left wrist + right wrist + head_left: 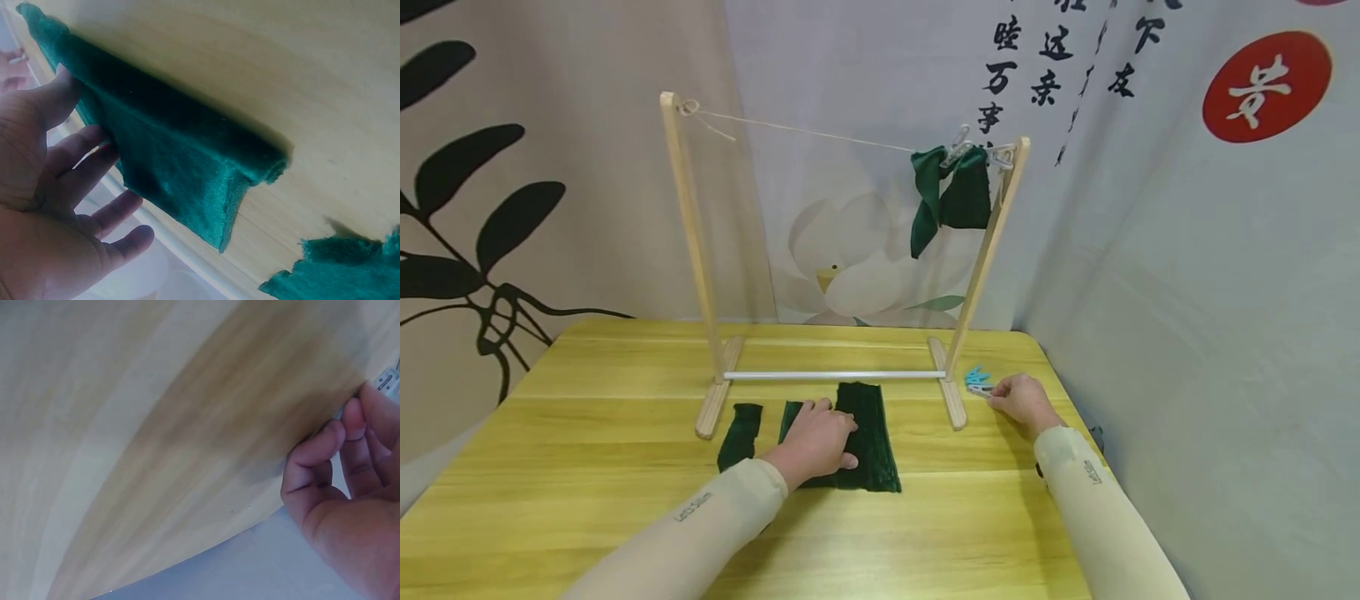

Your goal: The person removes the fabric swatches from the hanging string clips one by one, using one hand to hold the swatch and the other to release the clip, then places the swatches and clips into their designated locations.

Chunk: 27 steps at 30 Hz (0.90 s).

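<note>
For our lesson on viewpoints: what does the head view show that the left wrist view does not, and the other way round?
Head view only: the string, the hanging green cloth and the blue clothespins.
Left wrist view only: the palm side of the left hand.
Both: that hand, the velvety green cloth at its fingers, and the wooden tabletop.

The green cloth (871,442) looks like velvet, soft-piled with a slight sheen (plainest in the left wrist view). The blue clips (977,376) seem to be plastic, as does the pale clip (979,389). The table (587,433) has smooth, faintly glossy wood grain; the posts (692,233) are matt wood, the crossbar (835,376) smooth, the line (820,132) string-like.
</note>
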Each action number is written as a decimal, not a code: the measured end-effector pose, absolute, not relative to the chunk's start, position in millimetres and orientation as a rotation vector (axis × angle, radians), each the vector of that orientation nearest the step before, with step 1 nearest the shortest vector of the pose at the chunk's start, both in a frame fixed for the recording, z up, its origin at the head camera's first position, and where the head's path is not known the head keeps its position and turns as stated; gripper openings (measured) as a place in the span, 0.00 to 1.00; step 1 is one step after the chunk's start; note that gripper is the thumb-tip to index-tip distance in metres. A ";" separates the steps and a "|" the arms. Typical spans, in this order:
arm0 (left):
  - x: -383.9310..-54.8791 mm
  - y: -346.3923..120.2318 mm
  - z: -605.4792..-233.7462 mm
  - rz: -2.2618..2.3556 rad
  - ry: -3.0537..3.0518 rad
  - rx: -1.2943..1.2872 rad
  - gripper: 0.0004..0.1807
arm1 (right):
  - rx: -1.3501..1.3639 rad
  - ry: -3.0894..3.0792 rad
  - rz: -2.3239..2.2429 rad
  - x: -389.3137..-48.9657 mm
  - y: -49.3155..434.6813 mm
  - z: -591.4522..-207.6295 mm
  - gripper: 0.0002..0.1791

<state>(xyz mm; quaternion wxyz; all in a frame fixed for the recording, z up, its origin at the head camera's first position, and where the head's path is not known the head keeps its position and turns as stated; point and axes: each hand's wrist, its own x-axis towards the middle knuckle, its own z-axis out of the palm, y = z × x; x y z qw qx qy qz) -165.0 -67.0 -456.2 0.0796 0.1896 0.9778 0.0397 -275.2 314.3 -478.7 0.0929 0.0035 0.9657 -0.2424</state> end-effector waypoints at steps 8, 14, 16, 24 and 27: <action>-163.5 -65.6 -453.0 0.138 2.909 0.547 0.31 | 0.036 2.862 -0.742 -271.6 313.7 -478.4 0.10; -162.0 -65.1 -451.5 0.151 2.903 0.550 0.31 | 0.028 2.870 -0.742 -270.8 313.2 -478.9 0.09; -161.9 -65.2 -450.8 0.149 2.906 0.553 0.31 | 0.028 2.868 -0.749 -270.9 313.2 -479.0 0.09; -162.3 -65.0 -451.3 0.162 2.903 0.548 0.31 | 0.007 2.864 -0.756 -272.6 315.2 -480.3 0.08; -161.9 -65.1 -451.6 0.180 2.900 0.547 0.31 | -0.050 2.856 -0.742 -272.4 318.7 -479.9 0.09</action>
